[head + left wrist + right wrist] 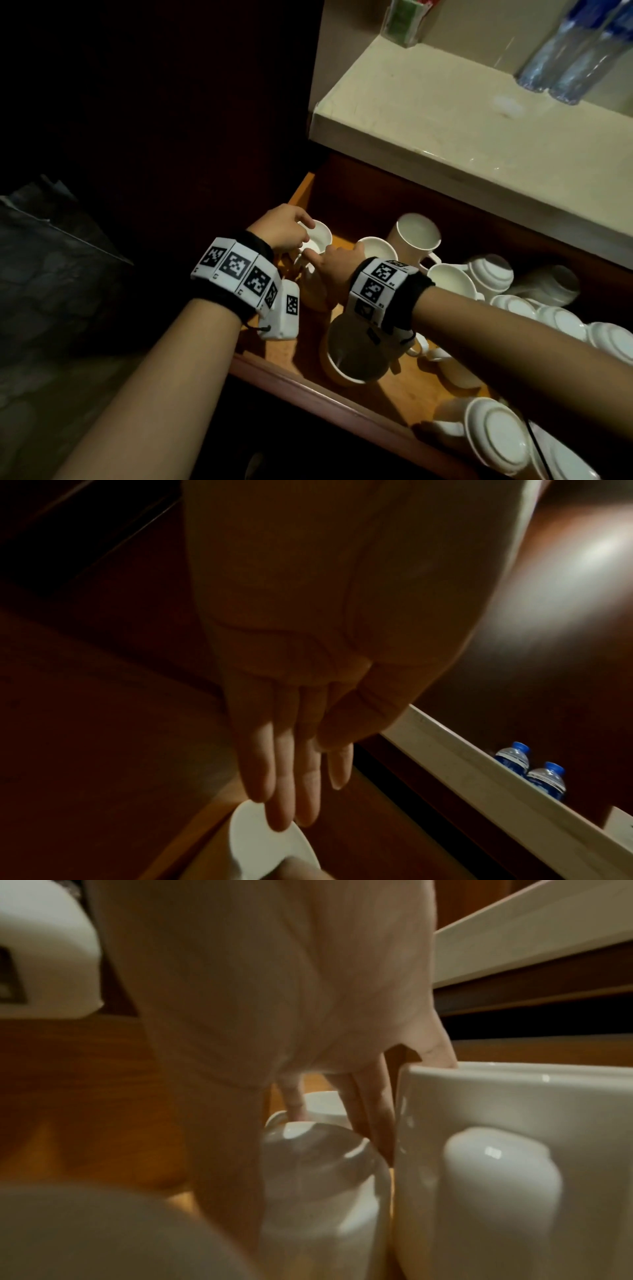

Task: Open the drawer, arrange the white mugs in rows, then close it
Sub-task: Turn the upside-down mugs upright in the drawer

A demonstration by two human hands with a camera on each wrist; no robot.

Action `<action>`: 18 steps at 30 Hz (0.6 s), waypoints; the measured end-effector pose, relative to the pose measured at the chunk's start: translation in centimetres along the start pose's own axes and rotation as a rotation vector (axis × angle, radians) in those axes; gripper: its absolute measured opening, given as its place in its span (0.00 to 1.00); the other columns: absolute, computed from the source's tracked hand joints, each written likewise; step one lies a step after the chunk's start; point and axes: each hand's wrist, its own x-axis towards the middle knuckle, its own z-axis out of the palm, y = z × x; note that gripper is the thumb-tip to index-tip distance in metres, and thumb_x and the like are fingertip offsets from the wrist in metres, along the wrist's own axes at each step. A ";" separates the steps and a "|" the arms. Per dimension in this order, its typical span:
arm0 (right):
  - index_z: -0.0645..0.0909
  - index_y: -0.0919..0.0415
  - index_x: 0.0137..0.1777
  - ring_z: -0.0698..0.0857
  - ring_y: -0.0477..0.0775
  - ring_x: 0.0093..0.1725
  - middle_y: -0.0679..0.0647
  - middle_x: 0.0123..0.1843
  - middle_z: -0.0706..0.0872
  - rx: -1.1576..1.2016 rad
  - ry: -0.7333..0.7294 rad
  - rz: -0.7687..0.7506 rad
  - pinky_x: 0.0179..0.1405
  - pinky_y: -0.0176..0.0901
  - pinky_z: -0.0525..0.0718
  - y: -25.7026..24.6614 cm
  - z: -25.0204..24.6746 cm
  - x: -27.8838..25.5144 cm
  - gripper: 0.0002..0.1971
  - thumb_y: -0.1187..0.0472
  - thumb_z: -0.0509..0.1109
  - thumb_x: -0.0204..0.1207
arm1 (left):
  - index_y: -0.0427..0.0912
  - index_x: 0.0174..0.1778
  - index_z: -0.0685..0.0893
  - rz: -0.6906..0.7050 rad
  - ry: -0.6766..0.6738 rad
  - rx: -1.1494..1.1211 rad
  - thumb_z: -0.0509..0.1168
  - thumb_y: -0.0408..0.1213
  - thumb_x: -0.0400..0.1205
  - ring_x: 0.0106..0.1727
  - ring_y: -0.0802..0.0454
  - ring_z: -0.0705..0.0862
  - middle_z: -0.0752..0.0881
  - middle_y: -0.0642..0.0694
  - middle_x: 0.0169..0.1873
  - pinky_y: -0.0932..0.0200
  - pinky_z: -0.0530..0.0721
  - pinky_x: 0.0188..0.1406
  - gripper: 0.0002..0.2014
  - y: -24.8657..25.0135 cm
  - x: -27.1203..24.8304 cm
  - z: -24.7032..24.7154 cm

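Many white mugs, one open drawer, both hands at the back-left corner

Widest of all is the open wooden drawer with the orange-brown floor (298,346), filling the lower middle and lower right of the head view under the pale stone countertop (428,113). Across it lie the glossy white ceramic mugs (448,284): some upright with mouths up near the centre, several upside down with foot rings showing along the right edge and lower right, so no rows are finished yet, I judge. An upright mug's long axis runs vertically; the handle of the tall one at centre (416,236) points toward the lower right of the frame.

I judge these mugs rigid, fairly heavy for their bulk, slick with glaze and liable to chip when knocked together. Safest hold is by the handle, or by pinching the rim wall.

Smaller, left of centre, is the small white mug at the drawer's back-left corner (320,236), upright and open upward. The left hand (284,228) curls over its far rim; in the left wrist view the fingers (281,791) lie straight and together, tips touching the rim. The right hand (334,265) reaches in just beside it, index finger extended to its near edge; in the right wrist view its fingers (371,1110) spread downward between mugs, gripping nothing that I can see.
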 end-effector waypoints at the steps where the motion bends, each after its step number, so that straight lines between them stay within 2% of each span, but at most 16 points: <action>1: 0.58 0.49 0.78 0.77 0.63 0.68 0.60 0.66 0.77 -0.009 -0.023 -0.006 0.69 0.68 0.67 0.2 -0.1 0.1 0.33 0.54 0.69 0.76 | 0.44 0.62 0.82 0.002 0.001 0.000 0.60 0.26 0.81 0.56 0.47 0.85 0.85 0.41 0.56 0.53 0.83 0.54 0.16 0.0 0.0 0.0; 3: 0.62 0.43 0.78 0.76 0.62 0.70 0.59 0.68 0.75 0.009 -0.022 -0.038 0.69 0.67 0.68 0.5 -0.4 -0.1 0.31 0.53 0.70 0.76 | 0.43 0.63 0.81 0.007 0.009 -0.002 0.57 0.26 0.82 0.56 0.48 0.84 0.86 0.42 0.56 0.53 0.83 0.55 0.16 0.0 0.0 0.1; 4: 0.64 0.42 0.77 0.76 0.61 0.69 0.58 0.69 0.75 0.024 -0.005 -0.062 0.67 0.64 0.71 0.7 -0.4 -0.2 0.30 0.54 0.69 0.77 | 0.43 0.63 0.81 0.011 0.014 -0.003 0.57 0.25 0.82 0.55 0.48 0.84 0.86 0.42 0.55 0.52 0.83 0.57 0.17 0.0 0.0 0.1; 6: 0.65 0.43 0.77 0.77 0.61 0.69 0.58 0.69 0.76 0.064 0.030 -0.092 0.63 0.57 0.75 0.9 -0.1 -0.4 0.29 0.56 0.68 0.78 | 0.43 0.62 0.81 0.011 0.023 -0.009 0.56 0.25 0.82 0.55 0.49 0.84 0.86 0.42 0.54 0.52 0.83 0.57 0.17 0.0 0.0 0.2; 8: 0.66 0.45 0.77 0.77 0.62 0.69 0.59 0.69 0.75 0.164 0.050 -0.079 0.65 0.59 0.73 1.2 -0.2 -0.8 0.27 0.55 0.67 0.79 | 0.40 0.61 0.82 0.006 0.040 -0.063 0.54 0.27 0.83 0.51 0.48 0.84 0.85 0.42 0.50 0.53 0.82 0.55 0.16 0.1 0.0 0.2; 10: 0.64 0.50 0.77 0.78 0.62 0.66 0.60 0.68 0.76 0.313 0.036 -0.107 0.65 0.57 0.77 2.1 -0.6 -1.2 0.31 0.56 0.71 0.76 | 0.39 0.60 0.82 0.010 0.063 -0.125 0.54 0.32 0.85 0.48 0.49 0.83 0.85 0.43 0.47 0.53 0.80 0.53 0.14 0.5 -0.2 0.1; 13: 0.61 0.52 0.77 0.81 0.56 0.60 0.56 0.64 0.79 0.588 0.019 -0.176 0.56 0.49 0.83 4.5 -1.3 -2.1 0.43 0.62 0.81 0.65 | 0.39 0.61 0.81 0.045 0.083 -0.128 0.54 0.46 0.87 0.51 0.48 0.84 0.86 0.44 0.49 0.50 0.80 0.59 0.18 0.8 -0.3 0.0; 16: 0.64 0.53 0.71 0.80 0.58 0.63 0.56 0.64 0.78 0.884 0.165 -0.203 0.59 0.51 0.83 6.8 -1.0 -2.6 0.42 0.66 0.82 0.59 | 0.41 0.62 0.81 0.057 0.106 -0.121 0.50 0.57 0.85 0.52 0.48 0.85 0.86 0.45 0.50 0.52 0.79 0.57 0.25 1.1 -0.7 -0.1; 18: 0.63 0.55 0.66 0.78 0.59 0.66 0.55 0.64 0.74 1.087 0.302 -0.206 0.62 0.53 0.81 7.8 -0.3 -2.6 0.40 0.71 0.82 0.58 | 0.44 0.64 0.79 0.052 0.067 -0.121 0.50 0.62 0.82 0.52 0.49 0.85 0.85 0.46 0.51 0.55 0.79 0.51 0.29 1.5 -1.1 0.0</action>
